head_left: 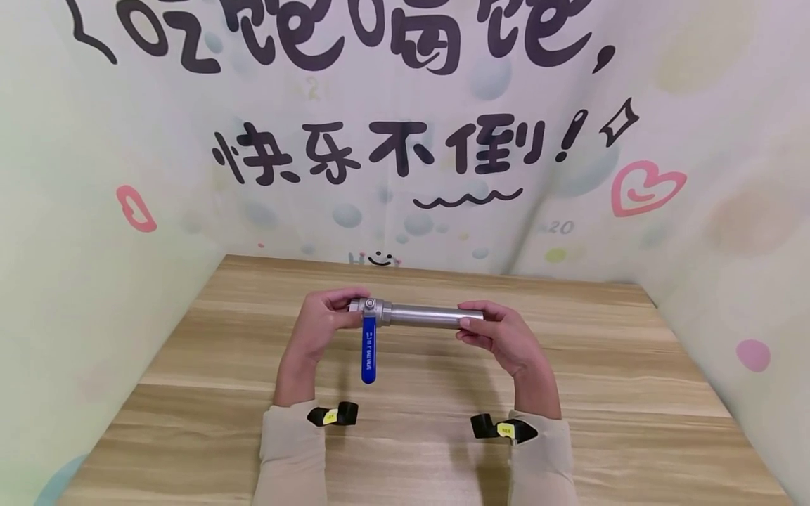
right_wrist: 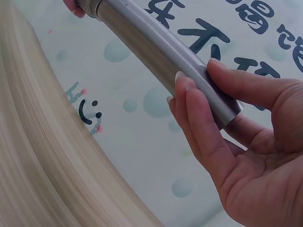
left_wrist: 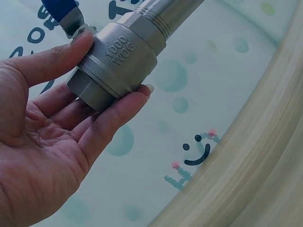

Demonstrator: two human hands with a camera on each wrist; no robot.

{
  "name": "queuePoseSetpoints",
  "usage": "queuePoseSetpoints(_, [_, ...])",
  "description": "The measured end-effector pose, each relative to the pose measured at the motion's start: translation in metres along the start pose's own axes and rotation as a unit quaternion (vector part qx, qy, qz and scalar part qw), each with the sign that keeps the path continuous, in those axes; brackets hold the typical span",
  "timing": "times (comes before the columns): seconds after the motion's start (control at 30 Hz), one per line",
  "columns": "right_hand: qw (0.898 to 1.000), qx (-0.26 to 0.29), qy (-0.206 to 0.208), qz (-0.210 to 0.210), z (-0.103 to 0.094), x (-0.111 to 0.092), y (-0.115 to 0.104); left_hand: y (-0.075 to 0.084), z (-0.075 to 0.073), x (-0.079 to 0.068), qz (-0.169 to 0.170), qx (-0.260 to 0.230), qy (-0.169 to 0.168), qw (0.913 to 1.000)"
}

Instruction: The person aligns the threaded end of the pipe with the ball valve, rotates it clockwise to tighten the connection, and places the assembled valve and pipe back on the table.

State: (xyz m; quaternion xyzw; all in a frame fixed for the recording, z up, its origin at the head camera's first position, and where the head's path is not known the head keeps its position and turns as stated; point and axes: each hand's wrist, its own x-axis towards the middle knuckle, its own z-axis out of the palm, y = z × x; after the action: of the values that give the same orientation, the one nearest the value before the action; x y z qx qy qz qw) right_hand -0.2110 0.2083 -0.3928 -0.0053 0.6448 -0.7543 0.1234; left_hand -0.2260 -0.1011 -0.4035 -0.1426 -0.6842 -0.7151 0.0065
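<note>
A steel ball valve (left_wrist: 118,56) with a blue lever handle (head_left: 369,351) is joined to a straight steel pipe (head_left: 425,316), and both are held level above the table. My left hand (head_left: 323,320) grips the valve body at its hex end, thumb on one side near the handle stem and fingers on the other. "1000 WOG" shows on the valve body in the left wrist view. At the pipe's free end, my right hand (right_wrist: 255,123) pinches the tube between thumb and fingers. Seen from the head, the lever points toward me, across the pipe.
Below lies a wood-grain table (head_left: 405,436). A printed backdrop (head_left: 392,225) with black lettering and bubbles stands behind it and along both sides. Each sleeved wrist wears a black strap with a yellow label, the left strap (head_left: 332,416) and the right strap (head_left: 504,429).
</note>
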Motion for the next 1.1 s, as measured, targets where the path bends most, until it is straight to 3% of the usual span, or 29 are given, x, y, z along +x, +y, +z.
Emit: queuePoseSetpoints(1.1, [1.0, 0.016, -0.021, -0.004, -0.0028, -0.0011, -0.002, 0.0012, 0.0002, 0.001, -0.002, -0.008, -0.003, 1.0])
